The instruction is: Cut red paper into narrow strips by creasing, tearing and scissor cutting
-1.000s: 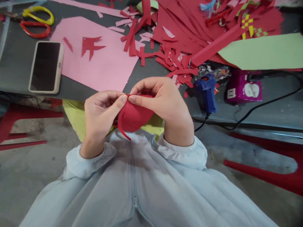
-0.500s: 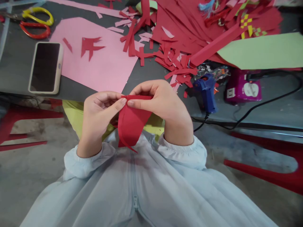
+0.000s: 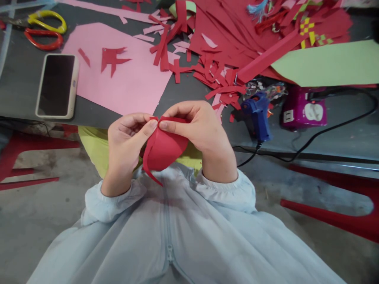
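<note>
Between my two hands hangs a piece of red paper (image 3: pixel 167 150), just off the table's front edge. My left hand (image 3: pixel 126 144) pinches its upper left edge with thumb and forefinger. From that side a narrow red strip (image 3: pixel 147 159) is partly separated and curls down toward my jacket. My right hand (image 3: pixel 197 128) pinches the sheet right beside the left thumb, with the tips of both thumbs almost touching. The other fingers are curled behind the paper, partly hidden.
A pink sheet (image 3: pixel 118 86) with red cut pieces, a phone (image 3: pixel 56 85) and scissors (image 3: pixel 47 29) lie left. Red scraps (image 3: pixel 217 73) cover the middle back. A blue glue gun (image 3: pixel 259 116) and purple power block (image 3: pixel 304 108) with a black cable stand right.
The red sheet's lower part has swung up and bends more. The strip on its left has come further apart from it. My hands have barely shifted.
</note>
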The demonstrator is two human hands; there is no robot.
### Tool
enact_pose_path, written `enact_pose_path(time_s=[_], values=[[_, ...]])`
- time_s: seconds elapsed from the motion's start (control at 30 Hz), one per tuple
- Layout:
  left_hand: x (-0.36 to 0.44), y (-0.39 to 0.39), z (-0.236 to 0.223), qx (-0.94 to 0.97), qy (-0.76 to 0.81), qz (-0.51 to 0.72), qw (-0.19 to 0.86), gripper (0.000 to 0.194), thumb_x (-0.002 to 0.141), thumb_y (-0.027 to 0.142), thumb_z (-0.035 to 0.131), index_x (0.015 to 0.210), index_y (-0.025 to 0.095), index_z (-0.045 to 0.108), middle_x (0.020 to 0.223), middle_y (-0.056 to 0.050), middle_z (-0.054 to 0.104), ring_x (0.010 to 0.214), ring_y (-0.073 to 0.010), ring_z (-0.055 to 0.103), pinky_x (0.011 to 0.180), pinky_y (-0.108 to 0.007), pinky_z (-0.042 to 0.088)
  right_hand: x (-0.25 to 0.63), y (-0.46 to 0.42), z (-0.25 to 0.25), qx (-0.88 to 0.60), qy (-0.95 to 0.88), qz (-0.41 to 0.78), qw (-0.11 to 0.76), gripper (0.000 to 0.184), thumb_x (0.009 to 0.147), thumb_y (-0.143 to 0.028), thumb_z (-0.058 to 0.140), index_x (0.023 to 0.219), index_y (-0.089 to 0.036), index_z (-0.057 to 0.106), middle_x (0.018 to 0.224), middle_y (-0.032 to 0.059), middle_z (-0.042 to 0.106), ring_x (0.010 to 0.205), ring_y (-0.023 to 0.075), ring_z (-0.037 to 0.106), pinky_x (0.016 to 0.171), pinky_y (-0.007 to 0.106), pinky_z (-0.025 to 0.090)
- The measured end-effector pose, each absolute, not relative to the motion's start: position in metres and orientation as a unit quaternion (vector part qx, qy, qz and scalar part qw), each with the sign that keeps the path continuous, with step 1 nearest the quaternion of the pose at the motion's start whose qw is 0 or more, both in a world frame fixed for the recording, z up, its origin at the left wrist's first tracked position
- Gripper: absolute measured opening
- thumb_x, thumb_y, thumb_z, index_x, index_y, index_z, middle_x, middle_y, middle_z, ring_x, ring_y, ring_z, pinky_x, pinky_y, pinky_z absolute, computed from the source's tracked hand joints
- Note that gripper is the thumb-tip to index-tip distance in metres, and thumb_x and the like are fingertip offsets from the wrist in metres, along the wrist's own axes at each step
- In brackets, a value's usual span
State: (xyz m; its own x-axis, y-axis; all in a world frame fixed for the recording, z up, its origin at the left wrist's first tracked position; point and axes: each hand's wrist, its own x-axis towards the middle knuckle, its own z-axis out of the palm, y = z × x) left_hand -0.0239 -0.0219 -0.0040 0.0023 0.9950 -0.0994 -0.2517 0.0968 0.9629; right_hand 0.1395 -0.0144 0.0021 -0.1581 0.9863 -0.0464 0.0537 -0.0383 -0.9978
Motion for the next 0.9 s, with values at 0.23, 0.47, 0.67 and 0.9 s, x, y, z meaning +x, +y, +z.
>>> enact_pose_path(time_s=[0.23, 0.47, 0.67, 0.9], values=[[-0.038, -0.017, -0.007, 0.451, 0.481, 0.462, 0.593, 0.014, 0.069, 0.029, 0.088, 0.076, 0.022, 0.077, 0.073, 0.000, 0.073, 0.062, -0.0105, 0.065, 0.057, -0.022, 0.054, 0.142, -0.012, 0.003, -0.484, -0.544, 0.550, 0.409, 0.015, 0.072, -0.032, 0.079, 0.073, -0.019, 0.072, 0.074, 0.0003, 0.071, 0.073, 0.0147, 0.063, 0.067, 0.027, 0.051], [-0.048, -0.011, -0.011, 0.459, 0.494, 0.413, 0.612, 0.020, 0.065, 0.030, 0.090, 0.074, 0.019, 0.076, 0.072, -0.002, 0.072, 0.064, -0.0136, 0.067, 0.059, -0.025, 0.054, 0.142, -0.012, 0.001, -0.498, -0.556, 0.542, 0.387, 0.012, 0.071, -0.029, 0.079, 0.072, -0.018, 0.073, 0.069, -0.0002, 0.070, 0.067, 0.0136, 0.060, 0.061, 0.027, 0.046], [-0.045, -0.012, -0.006, 0.471, 0.490, 0.412, 0.607, 0.018, 0.066, 0.030, 0.088, 0.069, 0.019, 0.075, 0.063, 0.000, 0.067, 0.053, -0.0095, 0.059, 0.050, -0.023, 0.047, 0.143, -0.013, 0.007, -0.507, -0.569, 0.542, 0.355, 0.011, 0.070, -0.026, 0.077, 0.067, -0.017, 0.072, 0.065, -0.0011, 0.067, 0.062, 0.0119, 0.056, 0.058, 0.026, 0.043], [-0.036, -0.014, -0.009, 0.459, 0.475, 0.467, 0.588, 0.015, 0.070, 0.031, 0.087, 0.075, 0.021, 0.077, 0.073, 0.000, 0.072, 0.062, -0.0097, 0.063, 0.058, -0.022, 0.051, 0.141, -0.012, 0.001, -0.486, -0.553, 0.534, 0.416, 0.016, 0.071, -0.032, 0.077, 0.070, -0.017, 0.072, 0.070, -0.0005, 0.069, 0.068, 0.0132, 0.058, 0.063, 0.026, 0.045]])
